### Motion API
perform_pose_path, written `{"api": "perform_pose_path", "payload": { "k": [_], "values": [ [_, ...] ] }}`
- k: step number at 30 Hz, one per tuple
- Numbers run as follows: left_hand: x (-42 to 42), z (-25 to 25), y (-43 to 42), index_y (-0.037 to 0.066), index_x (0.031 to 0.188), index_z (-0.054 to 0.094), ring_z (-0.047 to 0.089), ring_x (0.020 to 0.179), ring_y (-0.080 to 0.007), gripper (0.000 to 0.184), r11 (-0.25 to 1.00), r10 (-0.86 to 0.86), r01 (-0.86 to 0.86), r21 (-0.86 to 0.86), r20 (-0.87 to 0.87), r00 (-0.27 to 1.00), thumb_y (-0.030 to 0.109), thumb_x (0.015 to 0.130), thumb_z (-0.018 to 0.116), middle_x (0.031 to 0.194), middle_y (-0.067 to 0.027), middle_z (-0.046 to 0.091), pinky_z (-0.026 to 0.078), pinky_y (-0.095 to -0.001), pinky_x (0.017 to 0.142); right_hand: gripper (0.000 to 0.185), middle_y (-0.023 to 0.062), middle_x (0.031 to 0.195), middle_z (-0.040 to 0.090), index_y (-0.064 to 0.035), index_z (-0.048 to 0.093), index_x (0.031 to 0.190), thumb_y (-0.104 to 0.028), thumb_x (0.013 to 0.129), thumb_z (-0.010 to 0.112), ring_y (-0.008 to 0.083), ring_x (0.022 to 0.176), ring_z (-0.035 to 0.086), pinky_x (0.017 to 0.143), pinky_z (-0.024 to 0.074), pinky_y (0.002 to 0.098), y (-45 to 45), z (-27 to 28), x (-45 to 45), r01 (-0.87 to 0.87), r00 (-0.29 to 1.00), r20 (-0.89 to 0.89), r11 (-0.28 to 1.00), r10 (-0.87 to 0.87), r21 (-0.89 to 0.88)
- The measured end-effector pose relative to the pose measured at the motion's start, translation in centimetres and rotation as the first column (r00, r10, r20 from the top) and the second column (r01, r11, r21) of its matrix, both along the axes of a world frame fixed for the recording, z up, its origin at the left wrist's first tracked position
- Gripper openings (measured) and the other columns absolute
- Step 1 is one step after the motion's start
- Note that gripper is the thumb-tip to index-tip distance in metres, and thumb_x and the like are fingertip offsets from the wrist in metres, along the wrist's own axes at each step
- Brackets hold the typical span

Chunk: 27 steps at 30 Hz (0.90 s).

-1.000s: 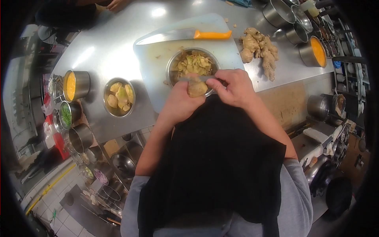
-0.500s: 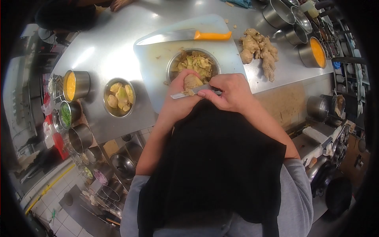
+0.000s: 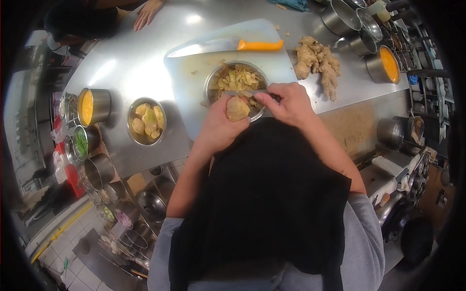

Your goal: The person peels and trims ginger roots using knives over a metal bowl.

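Over six o'clock of the bowl (image 3: 207,88), I'm gripping a ginger piece (image 3: 238,109) in the left hand (image 3: 219,125), fingers curled close around it. In the right hand (image 3: 291,103) I'm pinching a knife (image 3: 255,91) narrowly, its blade lying at the piece's twelve o'clock; whether they're touching, I'm not making out from here. Peelings (image 3: 238,78) are lying inside, so I'm judging paring in hand; another stroke would be calling for a steady hold and a clear thumb.
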<state>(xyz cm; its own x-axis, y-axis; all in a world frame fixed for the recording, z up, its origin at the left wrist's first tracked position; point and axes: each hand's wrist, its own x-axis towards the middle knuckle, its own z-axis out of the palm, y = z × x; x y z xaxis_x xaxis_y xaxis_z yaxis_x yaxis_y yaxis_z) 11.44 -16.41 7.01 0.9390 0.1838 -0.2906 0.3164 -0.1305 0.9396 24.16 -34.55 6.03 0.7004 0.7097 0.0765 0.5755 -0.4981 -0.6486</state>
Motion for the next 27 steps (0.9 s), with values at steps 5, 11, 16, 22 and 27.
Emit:
{"api": "perform_pose_path", "payload": {
  "k": [5,11,16,22,27],
  "values": [
    [0.3,-0.8,0.6,0.0,0.116,0.061,0.065,0.098,-0.0197,0.038,0.999,-0.046,0.046,-0.013,0.031,0.998,0.01,0.082,0.072,0.106,-0.0104,0.064,0.051,-0.0336,0.088,0.047,0.0143,0.063,0.064,-0.0095,0.068,0.066,-0.05,0.091,0.069,0.0388,0.062,0.064,0.057,0.0495,0.0463,0.7,0.2,-1.2,-0.104,0.994,0.047,0.994,0.102,0.041],
    [-0.1,-0.9,1.1,0.004,0.117,0.061,0.062,0.096,-0.018,0.039,0.992,-0.12,0.124,-0.031,0.108,0.987,0.012,0.082,0.075,0.104,-0.0083,0.062,0.05,-0.0317,0.088,0.047,0.0144,0.061,0.063,-0.0089,0.068,0.067,-0.049,0.092,0.069,0.039,0.06,0.063,0.056,0.0496,0.0459,0.7,-0.4,-1.0,-0.086,0.996,-0.015,0.995,0.087,0.051],
    [0.0,-0.3,0.6,0.007,0.125,0.057,0.063,0.097,-0.0181,0.046,0.993,-0.119,0.118,0.006,0.049,0.992,0.007,0.083,0.076,0.105,-0.0071,0.062,0.052,-0.0329,0.087,0.052,0.0154,0.06,0.064,-0.0054,0.071,0.072,-0.053,0.093,0.066,0.0388,0.059,0.063,0.056,0.0493,0.0447,0.6,-0.3,1.1,0.061,0.993,-0.102,0.997,-0.067,-0.055],
    [0.4,-1.2,1.6,0.006,0.141,0.038,0.068,0.085,-0.0171,0.062,0.873,-0.076,-0.001,-0.487,-0.138,0.988,0.005,0.09,0.074,0.112,-0.0111,0.062,0.058,-0.0294,0.073,0.052,0.0165,0.064,0.065,-0.0036,0.074,0.079,-0.051,0.097,0.064,0.0331,0.059,0.062,0.058,0.0485,0.0407,1.6,0.6,0.0,0.124,0.942,-0.309,0.992,-0.128,-0.034],
    [0.5,-1.9,1.4,0.005,0.137,0.037,0.069,0.084,-0.0177,0.065,0.815,0.01,-0.045,-0.578,-0.064,0.998,0.007,0.089,0.08,0.117,-0.0148,0.063,0.06,-0.0294,0.069,0.051,0.0148,0.065,0.064,-0.0007,0.074,0.083,-0.048,0.099,0.062,0.0249,0.057,0.056,0.059,0.0465,0.0355,1.3,0.2,-0.8,0.092,0.891,-0.451,0.994,-0.053,0.064]
  ]
}}
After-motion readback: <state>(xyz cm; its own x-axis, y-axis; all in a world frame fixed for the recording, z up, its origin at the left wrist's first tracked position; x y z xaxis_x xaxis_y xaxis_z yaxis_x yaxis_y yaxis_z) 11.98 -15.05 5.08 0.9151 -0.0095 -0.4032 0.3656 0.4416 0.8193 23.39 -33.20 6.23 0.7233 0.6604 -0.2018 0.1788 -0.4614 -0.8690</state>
